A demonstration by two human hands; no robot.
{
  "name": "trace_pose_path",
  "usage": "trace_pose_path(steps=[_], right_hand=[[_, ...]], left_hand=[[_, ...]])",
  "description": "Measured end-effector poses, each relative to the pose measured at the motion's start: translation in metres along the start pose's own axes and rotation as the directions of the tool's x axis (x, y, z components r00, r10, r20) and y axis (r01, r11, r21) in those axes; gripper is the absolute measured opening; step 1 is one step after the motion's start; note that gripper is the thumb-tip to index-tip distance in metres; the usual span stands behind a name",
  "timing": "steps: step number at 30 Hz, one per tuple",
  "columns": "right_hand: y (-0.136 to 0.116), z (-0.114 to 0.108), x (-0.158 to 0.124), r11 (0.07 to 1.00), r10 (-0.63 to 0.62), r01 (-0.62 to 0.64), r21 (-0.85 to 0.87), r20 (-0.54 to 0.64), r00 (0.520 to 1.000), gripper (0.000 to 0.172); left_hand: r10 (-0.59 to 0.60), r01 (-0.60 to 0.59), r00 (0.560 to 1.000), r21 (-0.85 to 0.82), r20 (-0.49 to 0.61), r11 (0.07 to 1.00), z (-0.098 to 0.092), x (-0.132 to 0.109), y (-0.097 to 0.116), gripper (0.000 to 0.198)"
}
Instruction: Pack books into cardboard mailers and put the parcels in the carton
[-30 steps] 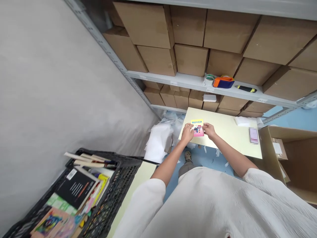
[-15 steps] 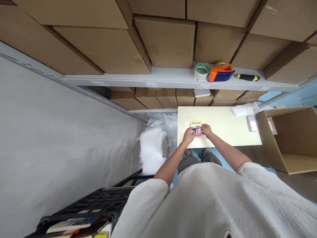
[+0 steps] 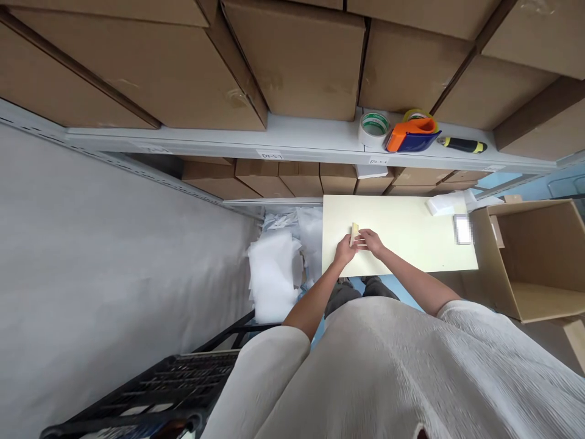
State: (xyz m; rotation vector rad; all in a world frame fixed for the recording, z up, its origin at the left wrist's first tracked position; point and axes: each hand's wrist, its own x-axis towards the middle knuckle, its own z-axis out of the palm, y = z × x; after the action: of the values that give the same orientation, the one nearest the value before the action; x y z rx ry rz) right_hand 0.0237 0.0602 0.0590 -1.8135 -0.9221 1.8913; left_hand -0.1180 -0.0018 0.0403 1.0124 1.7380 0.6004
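A small book (image 3: pixel 354 233) is turned on edge above the pale yellow table (image 3: pixel 411 244), so its spine or page edge faces me and its cover is out of sight. My left hand (image 3: pixel 345 250) is closed around its lower part. On the right side of the book, my right hand (image 3: pixel 371 242) has its fingers stretched out and apart, their tips close to the book and the left fingers. Whether those tips touch the book I cannot tell.
White foam sheets (image 3: pixel 274 277) lie left of the table. An open cardboard box (image 3: pixel 543 244) stands at right. A tape roll (image 3: pixel 373 129), an orange-blue tape dispenser (image 3: pixel 411 135) and a box cutter (image 3: pixel 462 144) lie on the shelf. A black crate (image 3: pixel 196 378) is at lower left.
The book has turned from cover facing up, with its yellow and pink cartoon showing, to standing on edge. My right hand has loosened from its right side and spread its fingers.
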Motion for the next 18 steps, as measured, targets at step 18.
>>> trace_pose_path(steps=[18], right_hand=[[0.036,-0.019,0.016,0.918,-0.118,0.026,-0.395,-0.21,0.971,0.037]], left_hand=[[-0.061,0.067,0.996,-0.077,0.07,0.995,0.002,0.002,-0.035,0.048]])
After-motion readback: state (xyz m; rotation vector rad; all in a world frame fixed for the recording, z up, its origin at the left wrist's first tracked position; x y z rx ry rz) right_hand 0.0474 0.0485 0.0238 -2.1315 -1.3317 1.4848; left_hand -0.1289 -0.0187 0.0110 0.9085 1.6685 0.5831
